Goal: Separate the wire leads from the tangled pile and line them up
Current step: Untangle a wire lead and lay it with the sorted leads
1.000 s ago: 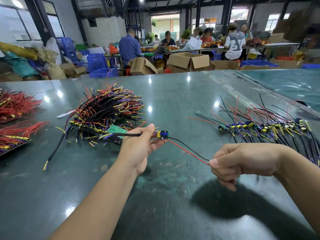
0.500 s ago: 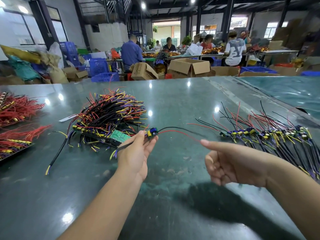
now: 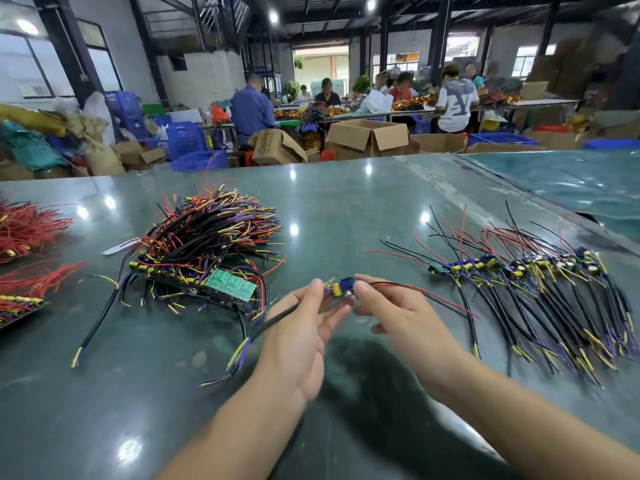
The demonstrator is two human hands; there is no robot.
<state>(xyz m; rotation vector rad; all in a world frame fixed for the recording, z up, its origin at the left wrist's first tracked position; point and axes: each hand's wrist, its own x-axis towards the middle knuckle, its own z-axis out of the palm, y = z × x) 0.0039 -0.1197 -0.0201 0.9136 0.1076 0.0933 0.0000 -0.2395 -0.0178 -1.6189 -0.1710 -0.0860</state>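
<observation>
Two bare forearms come up from the bottom edge — no sleeve, cuff or glove reaches into view on either. The left hand [image 3: 298, 344] and right hand [image 3: 401, 320] are uncovered too, with no ring, watch or strap showing. Fingernails are short and plain — unpainted where they can be seen.

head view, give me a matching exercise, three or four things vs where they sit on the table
Things:
1. tangled pile
2. lined-up row of leads
3. small module with wire leads
4. red wire bundles

Places:
A. far left edge of the table
B. held between both hands
C. right of the hands
D. left of the hands, behind the left hand

Pairs: 1-D, 2-C, 3-B, 4-A
</observation>
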